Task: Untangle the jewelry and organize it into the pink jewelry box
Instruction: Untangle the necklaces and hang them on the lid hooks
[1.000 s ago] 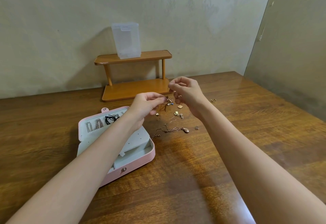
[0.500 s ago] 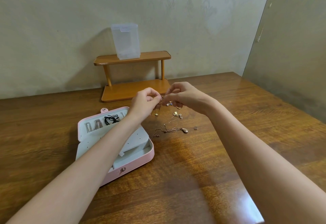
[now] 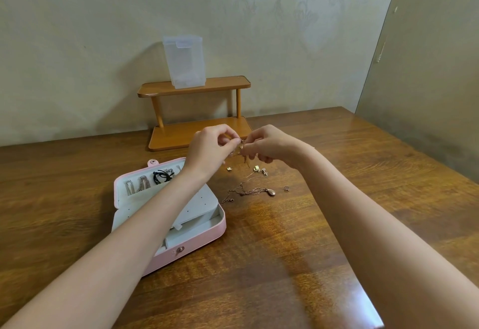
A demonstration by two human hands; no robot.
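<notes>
Wooden table (image 3: pixel 298 264), dark brown and glossy, stood against a pale patterned wall in the head view

Pink jewelry box (image 3: pixel 197 240): lay open on the table at left, lid flat toward the wall, white lining. Lid pocket held two pairs of long dangling earrings (image 3: pixel 137 185), a black cord loop (image 3: pixel 162 175) and a small silver piece just beside it. A white perforated panel (image 3: pixel 199 203) lay tilted over the base; the compartments beneath were partly hidden by it and by the left forearm, contents not discernible.

Left hand (image 3: pixel 207 151): raised above the table beyond the box, thumb and forefinger pinched on a thin gold chain (image 3: pixel 243 147).

Right hand (image 3: pixel 269 144): close beside the left, fingertips curled and pinching the same chain, a short length hanging between the two hands.

Loose jewelry on the table, right of the box: a tangled rose-gold necklace (image 3: pixel 248 190) with a drop pendant (image 3: pixel 271 192), its end just beside the box's corner; small gold charms (image 3: pixel 256 168) under the hands; one small earring (image 3: pixel 286 188) apart at right.

Wooden two-tier shelf (image 3: pixel 194 87): stood at the wall. Its top tier carried a clear plastic container (image 3: pixel 184 61), upright, lid shut, contents not discernible
</notes>
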